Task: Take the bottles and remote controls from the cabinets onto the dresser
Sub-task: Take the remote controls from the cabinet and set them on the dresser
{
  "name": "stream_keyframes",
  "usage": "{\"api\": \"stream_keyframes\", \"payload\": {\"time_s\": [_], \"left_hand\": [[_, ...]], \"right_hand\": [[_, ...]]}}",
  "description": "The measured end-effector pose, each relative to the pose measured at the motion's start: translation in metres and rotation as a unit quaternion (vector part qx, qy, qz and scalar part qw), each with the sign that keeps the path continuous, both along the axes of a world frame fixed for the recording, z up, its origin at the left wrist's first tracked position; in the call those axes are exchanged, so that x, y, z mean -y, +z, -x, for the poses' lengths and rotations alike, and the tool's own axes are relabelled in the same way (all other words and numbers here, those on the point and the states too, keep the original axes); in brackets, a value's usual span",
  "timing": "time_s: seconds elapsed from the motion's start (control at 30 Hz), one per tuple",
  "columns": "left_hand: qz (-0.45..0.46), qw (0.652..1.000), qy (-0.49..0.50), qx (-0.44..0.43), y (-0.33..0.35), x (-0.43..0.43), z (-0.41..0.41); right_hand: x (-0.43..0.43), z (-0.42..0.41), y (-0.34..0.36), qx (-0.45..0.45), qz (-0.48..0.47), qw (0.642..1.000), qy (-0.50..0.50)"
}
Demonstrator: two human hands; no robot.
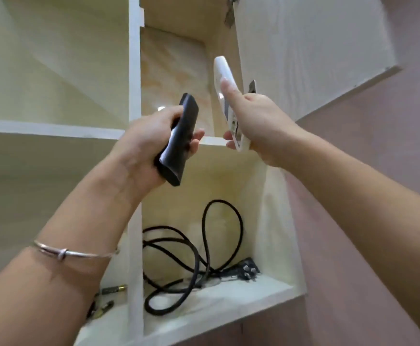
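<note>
My left hand (149, 138) grips a black remote control (179, 138), held upright in front of the open upper cabinet compartment (174, 78). In my right hand (254, 116) is a white remote control (225, 76), its top end pointing up and my forefinger lying along its side. Both remotes are in the air, side by side and apart, just outside the shelf edge (214, 140). No bottle is visible and the dresser is out of view.
The cabinet door (311, 51) stands open to the right, close to my right hand. The lower compartment holds a coiled black cable (204, 250) with a plug (247, 269). Small brass-tipped items (111, 289) lie on the lower left shelf. A pink wall (366, 171) is at right.
</note>
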State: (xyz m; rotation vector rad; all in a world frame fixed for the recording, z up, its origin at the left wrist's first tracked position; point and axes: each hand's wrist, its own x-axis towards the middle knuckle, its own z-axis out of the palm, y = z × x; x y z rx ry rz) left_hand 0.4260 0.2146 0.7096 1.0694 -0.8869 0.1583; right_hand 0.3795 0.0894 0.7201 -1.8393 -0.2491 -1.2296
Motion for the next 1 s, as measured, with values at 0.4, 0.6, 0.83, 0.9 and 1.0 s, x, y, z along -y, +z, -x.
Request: {"api": "stream_keyframes", "payload": {"time_s": [0.4,0.6,0.83,0.9,1.0], "left_hand": [[-0.220,0.958,-0.182,-0.040,-0.257,0.004,0.080],[-0.383,0.874,-0.293,-0.051,-0.411,0.017,0.171],[-0.551,0.723,-0.416,0.027,-0.557,0.024,0.316],[-0.604,0.662,-0.441,0.061,-0.592,0.017,0.363],[-0.646,0.595,-0.464,0.115,-0.629,0.003,0.431]], "right_hand": [[-0.015,0.204,-0.281,-0.182,-0.201,0.927,-0.259],[-0.058,0.370,-0.433,-0.237,-0.359,0.791,-0.435],[-0.184,0.539,-0.569,-0.254,-0.525,0.574,-0.574],[-0.228,0.577,-0.596,-0.249,-0.572,0.508,-0.594],[-0.283,0.630,-0.629,-0.213,-0.633,0.418,-0.616]]}}
